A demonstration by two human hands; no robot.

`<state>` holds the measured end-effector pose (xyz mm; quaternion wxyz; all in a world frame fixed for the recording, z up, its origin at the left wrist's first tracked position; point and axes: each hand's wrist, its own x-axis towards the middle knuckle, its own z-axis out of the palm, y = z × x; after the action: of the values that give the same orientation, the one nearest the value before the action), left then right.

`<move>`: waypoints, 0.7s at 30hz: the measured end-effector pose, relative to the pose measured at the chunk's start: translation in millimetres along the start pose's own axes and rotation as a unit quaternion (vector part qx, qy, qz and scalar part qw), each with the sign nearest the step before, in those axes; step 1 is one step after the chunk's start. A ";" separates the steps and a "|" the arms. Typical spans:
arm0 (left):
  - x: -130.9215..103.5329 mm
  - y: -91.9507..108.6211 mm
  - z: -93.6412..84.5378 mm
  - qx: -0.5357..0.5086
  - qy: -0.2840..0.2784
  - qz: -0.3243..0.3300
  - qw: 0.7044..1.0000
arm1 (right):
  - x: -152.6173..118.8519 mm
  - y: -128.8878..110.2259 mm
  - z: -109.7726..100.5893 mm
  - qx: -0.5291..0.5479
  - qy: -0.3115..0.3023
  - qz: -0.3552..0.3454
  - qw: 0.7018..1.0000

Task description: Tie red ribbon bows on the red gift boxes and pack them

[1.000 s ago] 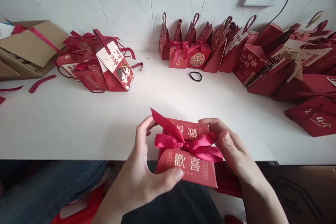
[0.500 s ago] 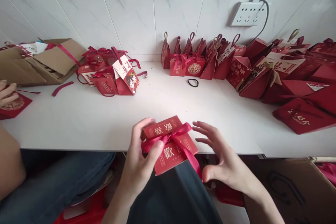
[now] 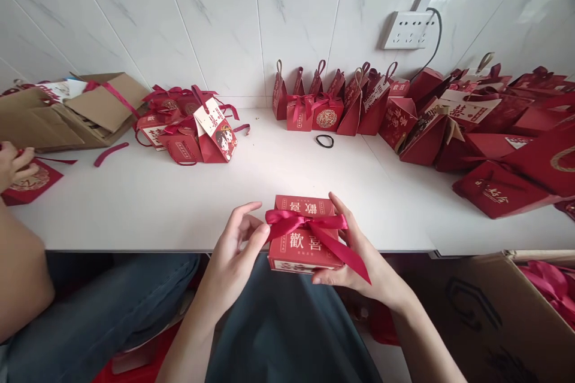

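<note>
A red gift box [image 3: 299,257] with gold lettering is held above my lap, at the table's front edge. Around it runs a magenta satin ribbon [image 3: 330,238], tied in a bow on top with a long tail trailing to the lower right. My right hand [image 3: 354,257] grips the box from its right side, thumb low at the front and fingers along the far right edge. To the left, my left hand [image 3: 240,248] has its fingers apart and curved, its thumb tip at or very near the bow's left loop; whether it touches cannot be told.
Several finished red gift boxes [image 3: 327,114] stand by the wall, with more [image 3: 494,185] piled at right and a cluster [image 3: 184,143] at left. A black loop [image 3: 324,141], a loose ribbon piece [image 3: 111,154] and cardboard boxes [image 3: 476,311] are around. At left, another person's hand [image 3: 15,167] touches a red box.
The box has turned level and shifted right, and my right hand has closed on it. My left hand has let go of the box. The camera view has shifted slightly.
</note>
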<state>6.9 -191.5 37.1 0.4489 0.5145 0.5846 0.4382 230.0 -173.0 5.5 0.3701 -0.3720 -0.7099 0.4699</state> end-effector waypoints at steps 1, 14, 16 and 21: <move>-3.7 2.1 -1.2 -0.011 -0.009 0.003 1.000 | -0.6 -0.5 1.3 0.005 0.003 0.000 1.000; -45.0 31.6 -5.3 0.189 -0.287 -0.009 0.939 | -3.4 -7.8 -3.2 0.038 0.027 0.051 0.998; -36.4 38.0 -22.4 0.214 -0.409 0.033 0.887 | -2.3 -8.4 -5.6 0.042 0.020 0.051 0.998; 4.1 57.5 -40.5 0.105 -0.329 0.122 0.931 | -6.3 -6.2 -17.1 -0.001 0.044 0.024 0.999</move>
<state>-20.9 -184.5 101.5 0.5026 0.7411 0.3798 0.2321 246.7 -173.6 15.1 0.3891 -0.4099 -0.6841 0.4611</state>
